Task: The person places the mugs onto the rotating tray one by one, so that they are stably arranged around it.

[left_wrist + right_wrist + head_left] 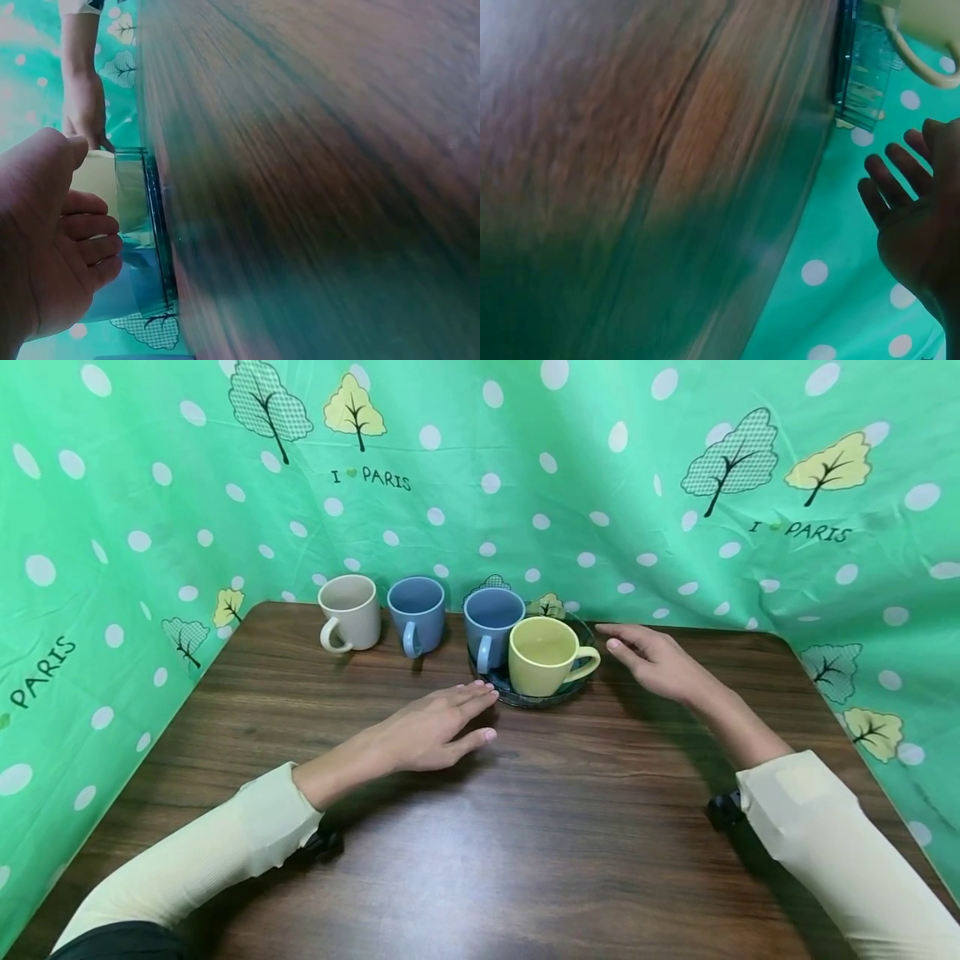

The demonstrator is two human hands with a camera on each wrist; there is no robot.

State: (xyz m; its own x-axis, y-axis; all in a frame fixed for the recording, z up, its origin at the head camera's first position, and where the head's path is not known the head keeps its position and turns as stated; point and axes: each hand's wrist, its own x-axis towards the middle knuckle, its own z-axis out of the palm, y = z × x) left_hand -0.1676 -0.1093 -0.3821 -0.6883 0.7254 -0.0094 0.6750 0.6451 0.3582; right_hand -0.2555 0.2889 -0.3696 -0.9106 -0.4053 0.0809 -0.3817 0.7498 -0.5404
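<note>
one glass dish (573, 691) between left hand (431, 727) and right hand (656, 664), both loose-fingered

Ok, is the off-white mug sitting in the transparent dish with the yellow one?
No, the off-white mug stands directly on the wooden table, apart from the transparent dish.

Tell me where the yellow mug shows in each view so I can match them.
Head: yellow mug right of centre, near mid-height.
Left wrist: yellow mug left of centre, partly hidden by the left hand.
Right wrist: yellow mug in the top right corner, cut off by the frame.
Shared landmark: the clear dish.
</note>
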